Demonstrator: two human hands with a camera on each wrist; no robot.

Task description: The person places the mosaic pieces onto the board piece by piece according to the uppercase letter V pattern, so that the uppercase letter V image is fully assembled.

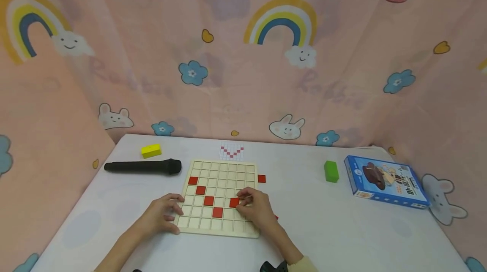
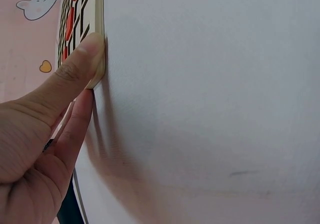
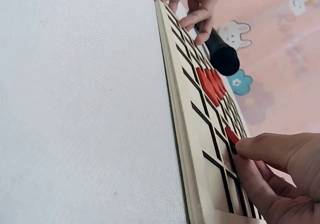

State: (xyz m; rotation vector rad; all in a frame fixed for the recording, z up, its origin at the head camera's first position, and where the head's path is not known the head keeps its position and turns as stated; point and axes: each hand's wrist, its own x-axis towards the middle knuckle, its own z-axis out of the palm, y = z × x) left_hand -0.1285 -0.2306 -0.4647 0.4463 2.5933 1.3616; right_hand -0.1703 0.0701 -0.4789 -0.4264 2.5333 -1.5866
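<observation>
A cream grid board (image 1: 218, 232) lies flat on the white table, with several red square tiles (image 1: 208, 201) set in a diagonal line across its cells. My left hand (image 1: 161, 215) holds the board's near left corner, its thumb (image 2: 92, 46) on the edge in the left wrist view. Over the right part of the grid, my right hand (image 1: 256, 206) pinches another red square tile (image 1: 233, 202) between thumb and finger, at a cell. In the right wrist view that tile (image 3: 231, 135) is partly covered by the fingertips.
Behind the board lies a small pattern card (image 1: 232, 152) with a red V of squares. One loose red tile (image 1: 261, 178) is right of the board; another is mostly hidden by the right wrist. A black microphone (image 1: 142, 167), yellow block (image 1: 151, 150), green block (image 1: 331, 171) and blue box (image 1: 386, 182) stand around.
</observation>
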